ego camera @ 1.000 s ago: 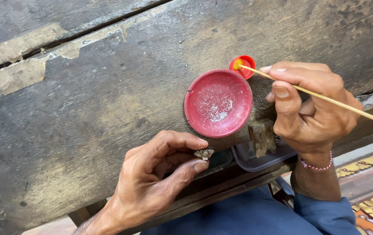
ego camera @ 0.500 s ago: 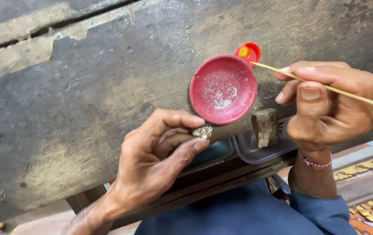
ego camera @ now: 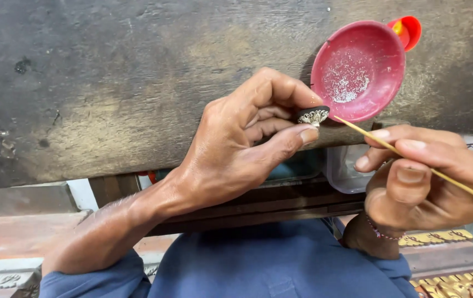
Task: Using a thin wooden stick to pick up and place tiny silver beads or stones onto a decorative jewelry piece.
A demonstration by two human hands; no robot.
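Just below the red dish (ego camera: 357, 69) on the desk (ego camera: 109, 83), the left hand (ego camera: 236, 149) pinches a small ornament (ego camera: 313, 115) and the right hand (ego camera: 424, 176) grips a thin stick (ego camera: 413, 163) whose tip touches it, so a hard push could, I think, knock the ornament loose.
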